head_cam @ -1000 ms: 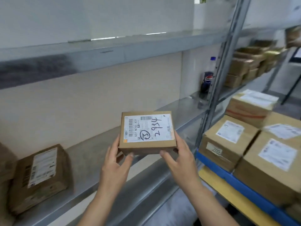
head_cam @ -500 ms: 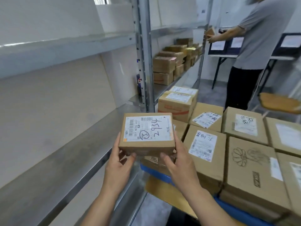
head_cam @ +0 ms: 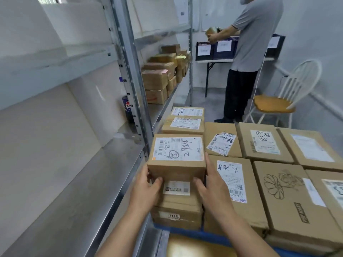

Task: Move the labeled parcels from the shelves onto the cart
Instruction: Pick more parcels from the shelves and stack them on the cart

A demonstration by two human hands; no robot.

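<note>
- Grey walls and a grey floor enclose a narrow storeroom. A bare sheet-metal shelf (head_cam: 74,191), smooth and dully reflective, runs along our left, carried by a perforated steel upright (head_cam: 133,80).
- We record a flat, rectangular parcel (head_cam: 177,158) of plain matte brown cardboard. Its top carries a white printed label with barcodes and the handwritten figure "2934".
- Our left hand (head_cam: 146,186) grasps the parcel's near left corner, with the thumb curled onto the near face. Our right hand (head_cam: 211,184) clasps the near right corner in the same way. The parcel sits level between the two hands, label up.
- The parcel is off the shelf and directly above a stack of boxes (head_cam: 176,210) at the near left corner of the cart (head_cam: 185,233). The cart's blue edge shows beneath the load. We cannot tell whether the parcel's underside touches the stack or hangs just clear of it.
- More cardboard cartons (head_cam: 259,145) cover the cart in close rows, most with white labels. One bears a line-drawn flower.
- The fingers of both hands are hidden behind the parcel's sides. The small print on the labels is illegible, and the frame edge cuts off the cart's right side.
- A dark soda bottle (head_cam: 128,108) stands half hidden behind the upright. Beyond it, brown packages (head_cam: 159,76) are stacked in the far shelf bay.
- A person in a grey shirt (head_cam: 254,43), cut off at the head, stands at a folding table. A white spindle-back chair (head_cam: 278,101) with a wooden seat stands beside them.
</note>
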